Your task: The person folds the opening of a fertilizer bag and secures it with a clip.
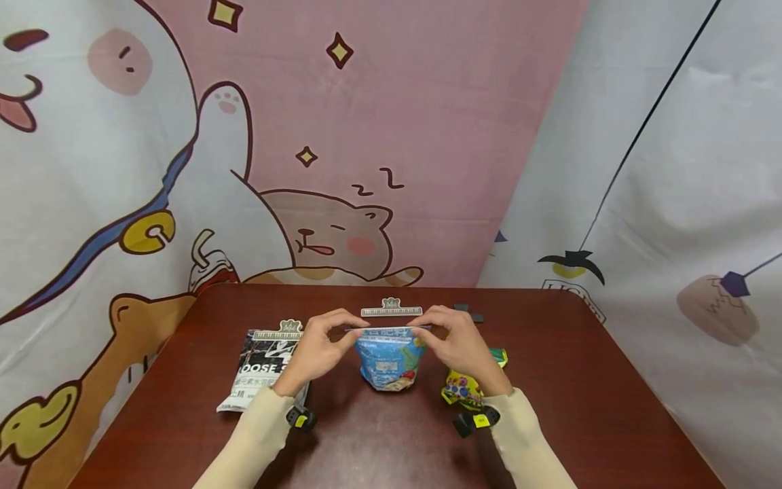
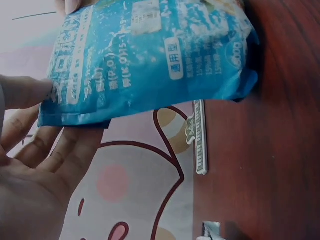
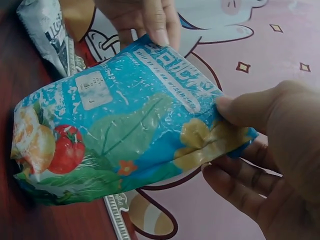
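Note:
A blue plastic bag point(image 1: 388, 360) with pictures of vegetables and flowers stands upright at the middle of the table. My left hand point(image 1: 322, 344) pinches its top edge at the left corner, thumb in front and fingers behind. At the other top corner my right hand point(image 1: 457, 345) pinches the bag the same way. The right wrist view shows the thumb on the printed front of the blue bag point(image 3: 115, 115), over a yellow flower. In the left wrist view, white lettering covers the near side of the blue bag point(image 2: 150, 55).
A piano-patterned clip point(image 1: 391, 310) lies behind the blue bag. To the left is a black and white bag point(image 1: 244, 380) with a similar clip point(image 1: 278, 334) on top. A yellow bag point(image 1: 462, 388) lies partly under my right forearm. Dark flat pieces point(image 1: 469, 313) lie at the back right.

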The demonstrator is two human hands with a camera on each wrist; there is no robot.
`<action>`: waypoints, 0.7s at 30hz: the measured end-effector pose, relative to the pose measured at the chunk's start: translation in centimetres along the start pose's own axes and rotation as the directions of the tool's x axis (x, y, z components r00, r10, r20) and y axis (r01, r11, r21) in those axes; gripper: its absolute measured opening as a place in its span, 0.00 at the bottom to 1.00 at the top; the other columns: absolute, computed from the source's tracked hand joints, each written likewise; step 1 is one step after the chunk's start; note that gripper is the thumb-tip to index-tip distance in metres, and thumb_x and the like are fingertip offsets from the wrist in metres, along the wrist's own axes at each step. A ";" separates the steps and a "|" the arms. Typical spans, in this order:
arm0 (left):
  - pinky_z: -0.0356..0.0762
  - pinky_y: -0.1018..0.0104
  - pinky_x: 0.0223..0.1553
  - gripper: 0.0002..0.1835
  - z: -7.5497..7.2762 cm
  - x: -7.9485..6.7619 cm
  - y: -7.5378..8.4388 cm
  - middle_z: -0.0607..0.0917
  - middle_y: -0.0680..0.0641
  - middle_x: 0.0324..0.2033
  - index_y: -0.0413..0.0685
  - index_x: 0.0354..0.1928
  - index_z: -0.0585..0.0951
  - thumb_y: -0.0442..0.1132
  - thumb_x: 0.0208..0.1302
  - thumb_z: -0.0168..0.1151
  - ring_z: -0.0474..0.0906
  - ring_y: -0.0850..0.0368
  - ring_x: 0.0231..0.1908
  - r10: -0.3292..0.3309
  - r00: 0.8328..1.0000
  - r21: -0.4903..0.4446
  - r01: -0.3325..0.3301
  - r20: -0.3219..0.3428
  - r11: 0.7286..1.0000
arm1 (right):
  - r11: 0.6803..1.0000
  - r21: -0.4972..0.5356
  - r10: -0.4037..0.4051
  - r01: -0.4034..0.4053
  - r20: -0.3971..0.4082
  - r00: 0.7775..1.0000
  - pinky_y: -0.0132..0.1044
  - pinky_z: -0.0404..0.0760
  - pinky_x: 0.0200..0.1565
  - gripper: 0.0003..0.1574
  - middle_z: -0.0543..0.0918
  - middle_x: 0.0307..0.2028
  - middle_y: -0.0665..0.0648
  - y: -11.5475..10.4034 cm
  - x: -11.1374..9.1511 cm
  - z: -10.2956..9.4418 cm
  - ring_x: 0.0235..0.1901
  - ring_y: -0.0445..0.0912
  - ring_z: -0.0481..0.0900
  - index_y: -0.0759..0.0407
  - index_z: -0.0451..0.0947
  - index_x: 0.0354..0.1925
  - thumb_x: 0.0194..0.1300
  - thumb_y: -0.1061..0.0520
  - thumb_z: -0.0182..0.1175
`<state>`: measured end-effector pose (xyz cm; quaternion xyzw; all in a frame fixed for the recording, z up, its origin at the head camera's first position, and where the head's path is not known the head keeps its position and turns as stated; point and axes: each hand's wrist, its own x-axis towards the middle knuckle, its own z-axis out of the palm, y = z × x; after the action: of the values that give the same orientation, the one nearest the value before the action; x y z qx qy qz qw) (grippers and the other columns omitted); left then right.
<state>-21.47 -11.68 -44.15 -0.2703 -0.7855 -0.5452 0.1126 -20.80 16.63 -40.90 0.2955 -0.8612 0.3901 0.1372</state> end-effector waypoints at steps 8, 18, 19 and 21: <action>0.78 0.66 0.29 0.06 0.9 1.0 1.2 0.86 0.60 0.37 0.61 0.44 0.90 0.44 0.70 0.67 0.78 0.64 0.31 0.029 0.998 0.097 -0.035 0.056 0.995 | 0.996 -0.081 -0.036 0.043 0.085 0.996 0.30 0.79 0.33 0.07 0.86 0.38 0.43 -1.2 1.3 0.0 0.31 0.35 0.76 0.47 0.89 0.44 0.68 0.53 0.69; 0.85 0.54 0.41 0.04 2.1 1.8 2.0 0.88 0.60 0.37 0.59 0.40 0.89 0.40 0.68 0.69 0.84 0.67 0.40 0.140 0.989 0.156 -0.147 0.056 0.977 | 0.976 -0.169 -0.110 0.135 0.152 0.982 0.28 0.79 0.34 0.03 0.87 0.37 0.45 -3.0 2.7 0.8 0.33 0.35 0.79 0.48 0.88 0.40 0.67 0.54 0.70; 0.85 0.56 0.40 0.03 2.2 1.8 2.0 0.88 0.60 0.36 0.58 0.40 0.89 0.40 0.68 0.70 0.84 0.67 0.39 0.147 0.988 0.162 -0.153 0.047 0.975 | 0.975 -0.175 -0.110 0.136 0.153 0.982 0.29 0.79 0.34 0.03 0.87 0.36 0.45 -3.1 2.7 0.9 0.32 0.35 0.79 0.49 0.88 0.40 0.67 0.55 0.70; 0.84 0.59 0.39 0.03 2.2 1.7 1.9 0.88 0.60 0.35 0.58 0.39 0.90 0.40 0.68 0.70 0.84 0.67 0.38 0.161 0.986 0.173 -0.164 0.035 0.971 | 0.972 -0.188 -0.113 0.141 0.154 0.982 0.30 0.80 0.34 0.02 0.87 0.36 0.45 -3.1 2.7 1.0 0.32 0.35 0.79 0.49 0.88 0.39 0.67 0.55 0.70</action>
<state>-21.61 -8.63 -42.66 -0.3284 -0.8067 -0.4602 0.1721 -21.03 13.20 -38.44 0.3621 -0.8826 0.2709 0.1290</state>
